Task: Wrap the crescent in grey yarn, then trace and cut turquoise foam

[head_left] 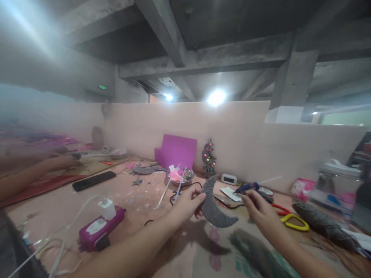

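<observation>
A grey crescent moon (216, 212), wrapped in yarn or strips, stands on edge above the table in my left hand (189, 200). The thumb and fingers of that hand pinch its outer curve. To the right of the moon, my right hand (257, 204) has its thumb and fingertips pressed together. What they hold, if anything, is too small to make out. Just behind those fingertips is a blue glue gun (246, 188), its tip over a small white paper (230, 194). Below the moon, its shadow falls on the table top (199, 247).
Scissors with yellow and red handles (295, 223) and a grey yarn skein (324, 224) lie at right. A bowl (189, 179), phone (94, 181) and purple power strip (101, 229) are left. A decorated crescent (208, 154) leans on the wall. Another person's arm (43, 170) reaches in.
</observation>
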`<state>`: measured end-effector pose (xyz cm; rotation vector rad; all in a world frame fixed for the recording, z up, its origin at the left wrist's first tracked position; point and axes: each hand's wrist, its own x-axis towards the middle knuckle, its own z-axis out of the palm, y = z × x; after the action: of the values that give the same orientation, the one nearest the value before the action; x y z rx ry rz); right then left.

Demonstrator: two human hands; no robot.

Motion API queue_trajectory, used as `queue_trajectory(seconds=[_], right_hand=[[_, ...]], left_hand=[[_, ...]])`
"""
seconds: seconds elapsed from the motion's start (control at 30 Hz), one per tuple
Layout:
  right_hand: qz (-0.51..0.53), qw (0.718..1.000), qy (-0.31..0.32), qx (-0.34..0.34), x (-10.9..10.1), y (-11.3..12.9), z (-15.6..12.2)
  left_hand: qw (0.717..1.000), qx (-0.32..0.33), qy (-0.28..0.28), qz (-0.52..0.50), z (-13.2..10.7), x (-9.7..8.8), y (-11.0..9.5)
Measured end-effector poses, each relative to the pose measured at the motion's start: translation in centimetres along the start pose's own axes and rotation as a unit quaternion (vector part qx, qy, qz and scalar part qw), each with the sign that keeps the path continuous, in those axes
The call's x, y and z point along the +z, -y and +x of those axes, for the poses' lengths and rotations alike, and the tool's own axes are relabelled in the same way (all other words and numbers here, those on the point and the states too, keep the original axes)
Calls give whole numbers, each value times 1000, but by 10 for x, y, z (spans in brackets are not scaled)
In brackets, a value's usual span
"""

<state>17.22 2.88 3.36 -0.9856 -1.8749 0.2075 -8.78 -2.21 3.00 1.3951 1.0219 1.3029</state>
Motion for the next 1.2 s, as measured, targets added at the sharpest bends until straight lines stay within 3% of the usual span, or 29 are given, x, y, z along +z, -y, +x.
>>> queue_trajectory(seconds=[0.17, 0.23, 0.37, 0.43, 0.7, 0.87, 1.07, 1.2], right_hand=[[116, 990, 21, 72, 45, 3, -16], [163, 979, 40, 120, 49, 2, -24], [270, 929, 82, 239, 48, 8, -34], [302, 913, 88, 260, 46, 13, -38], [328, 910, 125, 220, 43, 24, -50], [273, 927, 127, 225, 47, 31, -47], [202, 953, 131, 183, 47, 32, -51], [174, 961, 141, 161, 49, 26, -56]], left_hand=[[999, -26, -3, 22, -10, 5, 23], [999, -26, 7, 22, -13, 5, 20], [999, -18, 18, 27, -16, 4, 9], [999, -13, 21, 33, -17, 3, 7], [988, 10, -13, 157, -22, -1, 2], [989, 6, -21, 148, -20, -3, -1], [980, 9, 37, 197, -20, -4, 6], [958, 30, 37, 282, -22, -6, 5]])
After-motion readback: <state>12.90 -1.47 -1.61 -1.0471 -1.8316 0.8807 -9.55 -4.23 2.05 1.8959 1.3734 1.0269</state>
